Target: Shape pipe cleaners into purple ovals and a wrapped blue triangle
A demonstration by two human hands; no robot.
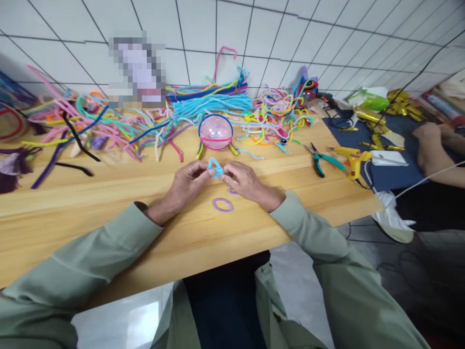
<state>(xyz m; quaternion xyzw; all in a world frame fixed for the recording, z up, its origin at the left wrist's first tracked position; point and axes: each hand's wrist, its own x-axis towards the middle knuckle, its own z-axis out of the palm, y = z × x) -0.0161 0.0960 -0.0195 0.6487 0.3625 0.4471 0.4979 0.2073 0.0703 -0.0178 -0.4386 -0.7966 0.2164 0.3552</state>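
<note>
A small light-blue bent pipe-cleaner piece [215, 166], roughly triangular at its top, is pinched between both hands. My left hand [189, 184] grips its left side with thumb and fingers pressed together. On its right side, my right hand [244, 180] closes its fingers round the edge. Below them a purple oval loop [223, 205] lies on the wooden table [145, 257], and a second purple piece [233, 191] shows partly under my right hand. Just behind the hands stands a clear ball [215, 132] with a blue and a pink band around it.
Piles of coloured pipe cleaners [212, 107] line the wall. Pliers [321, 160] and a yellow glue gun [352, 159] lie at the right. Beyond them, another person's hands [432, 140] rest near a dark blue mat [388, 174] with gold pieces.
</note>
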